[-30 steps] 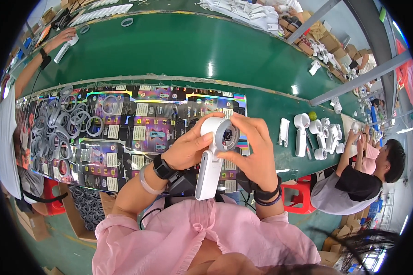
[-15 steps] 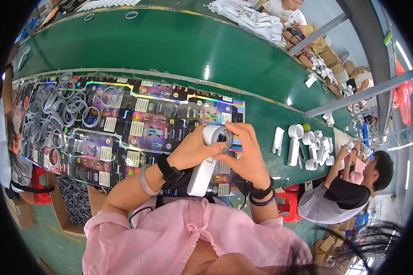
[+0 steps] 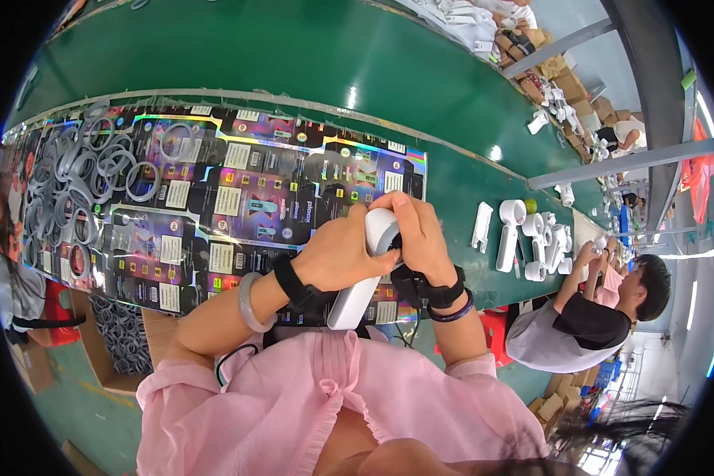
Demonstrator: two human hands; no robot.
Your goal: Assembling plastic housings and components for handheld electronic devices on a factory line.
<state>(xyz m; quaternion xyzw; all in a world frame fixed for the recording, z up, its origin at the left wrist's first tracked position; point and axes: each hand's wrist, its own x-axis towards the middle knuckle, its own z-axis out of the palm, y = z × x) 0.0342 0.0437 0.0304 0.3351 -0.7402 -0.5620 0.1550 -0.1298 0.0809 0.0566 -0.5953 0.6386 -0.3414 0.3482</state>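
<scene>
Between my two hands is a white handheld fan body [image 3: 353, 305], a round open head on a flat handle that slants down toward me. A grey ring [image 3: 386, 237] sits at the rim of its head, partly covered by fingers; I cannot tell how far it is seated. My left hand [image 3: 337, 250] grips the head from the left, thumb across its lower edge. Curled over the top and right side of the head, my right hand [image 3: 422, 242] presses against the ring side. Loose grey rings [image 3: 141, 181] lie in a heap on the left of the table.
Printed dark sheets [image 3: 238, 202] cover the table before me. Several white fan bodies [image 3: 509, 234] lie to the right, near a seated co-worker [image 3: 579, 317]. A carton [image 3: 119, 385] of grey rings stands below left. Beyond the ledge runs a green surface [image 3: 238, 59].
My right hand has closed further over the fan head, and the head's opening has turned more out of sight. The view has shifted slightly, moving the table upward and left.
</scene>
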